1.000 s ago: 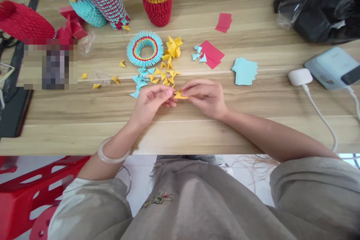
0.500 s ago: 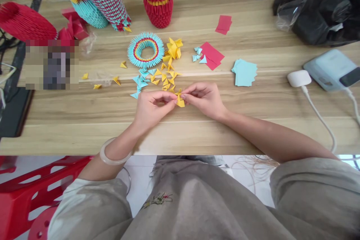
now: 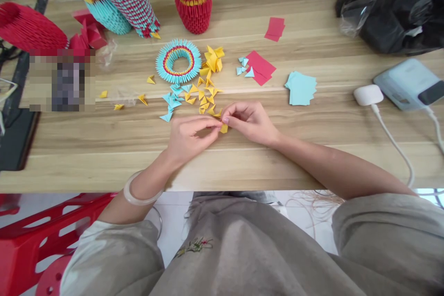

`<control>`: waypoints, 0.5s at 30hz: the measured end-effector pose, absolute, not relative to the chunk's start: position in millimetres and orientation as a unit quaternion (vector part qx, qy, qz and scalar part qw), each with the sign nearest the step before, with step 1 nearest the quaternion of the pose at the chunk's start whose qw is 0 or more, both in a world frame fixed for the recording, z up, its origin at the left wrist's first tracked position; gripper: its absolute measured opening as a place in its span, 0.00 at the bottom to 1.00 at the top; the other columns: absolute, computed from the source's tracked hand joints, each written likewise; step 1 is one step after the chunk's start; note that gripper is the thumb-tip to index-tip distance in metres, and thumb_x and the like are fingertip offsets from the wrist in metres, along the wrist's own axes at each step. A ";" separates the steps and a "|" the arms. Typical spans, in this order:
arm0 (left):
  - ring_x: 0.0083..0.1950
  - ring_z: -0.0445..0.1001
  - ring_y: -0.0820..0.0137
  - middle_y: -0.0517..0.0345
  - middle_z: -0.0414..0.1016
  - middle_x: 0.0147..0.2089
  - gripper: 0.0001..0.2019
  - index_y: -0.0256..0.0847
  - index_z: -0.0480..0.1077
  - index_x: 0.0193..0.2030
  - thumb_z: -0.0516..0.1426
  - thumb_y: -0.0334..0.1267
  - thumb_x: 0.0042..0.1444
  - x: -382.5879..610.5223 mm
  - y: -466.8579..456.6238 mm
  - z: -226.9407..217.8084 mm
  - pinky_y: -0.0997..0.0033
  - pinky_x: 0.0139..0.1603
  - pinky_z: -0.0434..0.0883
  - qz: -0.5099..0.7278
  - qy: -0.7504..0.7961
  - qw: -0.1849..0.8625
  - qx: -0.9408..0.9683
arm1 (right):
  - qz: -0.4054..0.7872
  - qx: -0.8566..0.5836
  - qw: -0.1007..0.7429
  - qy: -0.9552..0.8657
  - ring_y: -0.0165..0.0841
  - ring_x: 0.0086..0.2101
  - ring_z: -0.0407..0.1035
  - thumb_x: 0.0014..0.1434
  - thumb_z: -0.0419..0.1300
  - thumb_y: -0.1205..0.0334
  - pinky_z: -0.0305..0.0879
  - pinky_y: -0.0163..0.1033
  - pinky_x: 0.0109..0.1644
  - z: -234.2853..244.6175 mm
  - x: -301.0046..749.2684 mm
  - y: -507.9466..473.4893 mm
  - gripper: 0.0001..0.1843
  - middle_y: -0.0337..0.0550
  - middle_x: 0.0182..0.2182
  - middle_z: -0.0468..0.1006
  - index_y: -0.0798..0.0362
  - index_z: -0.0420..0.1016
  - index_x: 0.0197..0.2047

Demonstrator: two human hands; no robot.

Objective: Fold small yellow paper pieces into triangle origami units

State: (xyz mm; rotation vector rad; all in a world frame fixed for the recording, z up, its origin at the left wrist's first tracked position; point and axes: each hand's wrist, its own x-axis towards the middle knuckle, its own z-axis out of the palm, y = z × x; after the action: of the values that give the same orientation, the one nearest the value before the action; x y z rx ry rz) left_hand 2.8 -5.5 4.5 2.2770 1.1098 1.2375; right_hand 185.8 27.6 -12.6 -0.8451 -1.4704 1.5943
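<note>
Two hands meet over the table [image 3: 104, 148]: the left hand [image 3: 189, 136] and right hand [image 3: 251, 122] both pinch one yellow piece [image 3: 224, 128], fingers curled tight. Beyond lie one ring [image 3: 178, 60], two red sheets [image 3: 262, 67], perhaps fifteen loose yellow bits [image 3: 204, 97].

You have no text, label, brand or number to read anywhere here; the patch at your left on the table [image 3: 243, 157] is blurred past reading.
</note>
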 end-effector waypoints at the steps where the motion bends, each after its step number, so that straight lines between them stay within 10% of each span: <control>1: 0.31 0.80 0.74 0.58 0.83 0.33 0.05 0.38 0.79 0.33 0.62 0.27 0.54 2.8 -5.6 4.3 0.80 0.35 0.75 0.433 0.386 0.158 0.799 | 0.628 -0.337 0.391 -0.582 0.25 0.28 0.66 0.52 0.68 0.55 0.64 0.33 0.33 -11.6 185.7 27.4 0.13 0.38 0.25 0.76 0.57 0.75 0.28; 15: 0.34 0.80 0.74 0.55 0.83 0.35 0.08 0.38 0.80 0.35 0.62 0.24 0.51 0.3 -3.5 4.1 0.80 0.37 0.74 0.461 0.398 0.212 0.765 | 0.809 -0.280 0.325 -0.401 0.23 0.25 0.67 0.39 0.77 0.55 0.63 0.32 0.31 -15.9 193.3 44.4 0.15 0.39 0.25 0.81 0.56 0.82 0.27</control>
State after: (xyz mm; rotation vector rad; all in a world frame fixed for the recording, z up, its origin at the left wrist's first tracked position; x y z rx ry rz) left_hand 0.3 -3.5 4.1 2.1239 1.1055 1.2800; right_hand 193.3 44.4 -15.9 -0.7353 -1.0502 2.1224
